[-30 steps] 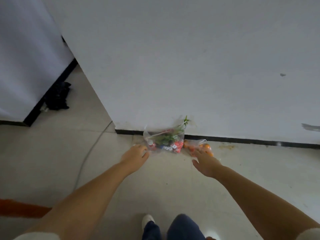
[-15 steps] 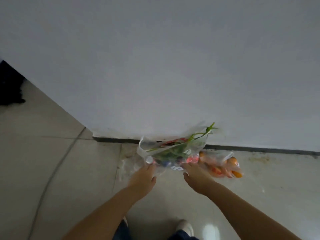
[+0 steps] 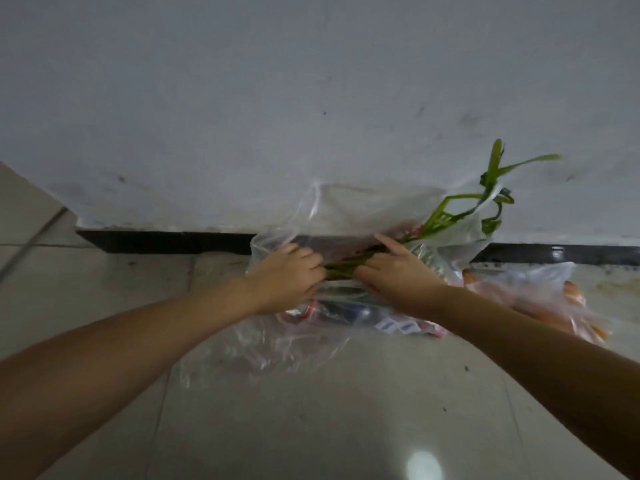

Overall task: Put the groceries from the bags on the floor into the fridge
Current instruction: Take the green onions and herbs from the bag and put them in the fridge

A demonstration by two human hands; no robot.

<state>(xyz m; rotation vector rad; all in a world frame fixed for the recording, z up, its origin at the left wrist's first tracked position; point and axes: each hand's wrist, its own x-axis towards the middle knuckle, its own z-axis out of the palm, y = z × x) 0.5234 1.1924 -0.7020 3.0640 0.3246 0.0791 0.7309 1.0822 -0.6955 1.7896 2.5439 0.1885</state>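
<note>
A: Big picture first: the white wall [image 3: 311,98] fills everything beyond the fingers, its black skirting [image 3: 156,241] running along the base, and pale floor tiles [image 3: 311,427] spread out on the near side of both hands

B: And the groceries?

A: On the floor against that skirting. The clear plastic bag [image 3: 346,209] sits right at the fingertips, its mouth rising just past them. The second bag [image 3: 540,299], with orange produce blurred inside, lies off to the outer side of the right hand [image 3: 398,275]

B: What are the hands doing?

A: The left hand [image 3: 287,275] has its fingers curled into the bag's plastic at the opening. The right hand's fingers curl around the green stalks [image 3: 460,209], which run between both sets of fingers and poke out beyond the right fingertips. Red packets [image 3: 304,311] lie under the left palm, half hidden by plastic folds

B: Versus a second ago?

A: Then both hands were only reaching, fingers short of the bags. Now they're in it, and the view has closed right in on the wall
</note>
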